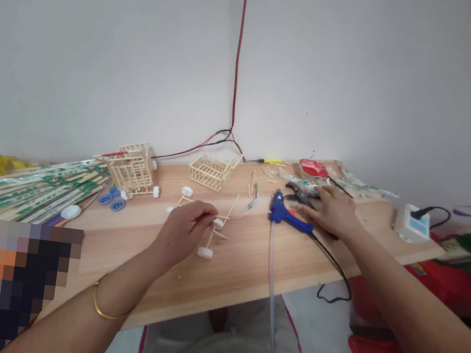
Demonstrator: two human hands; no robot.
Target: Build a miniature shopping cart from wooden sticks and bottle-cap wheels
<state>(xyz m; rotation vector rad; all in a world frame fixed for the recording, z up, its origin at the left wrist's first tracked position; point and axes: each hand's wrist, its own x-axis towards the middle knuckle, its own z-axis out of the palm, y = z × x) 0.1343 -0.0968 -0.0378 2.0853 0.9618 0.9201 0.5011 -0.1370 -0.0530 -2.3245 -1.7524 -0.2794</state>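
Note:
My left hand is closed in a pinch at a small wooden stick frame with white wheels, which rests on the table and is partly hidden by the fingers. My right hand reaches over black-handled cutting pliers, its fingers apart and touching or just above the handles. Left of it lies a blue hot glue gun, a long clear glue stick trailing from its rear over the table edge. Behind my left hand stands a small stick basket.
Left are a wheeled stick cart, blue caps and many wrapped sticks. A yellow-handled tool and a red-lined dish lie at the back. A power strip sits at the right. A pixelated area covers the lower left.

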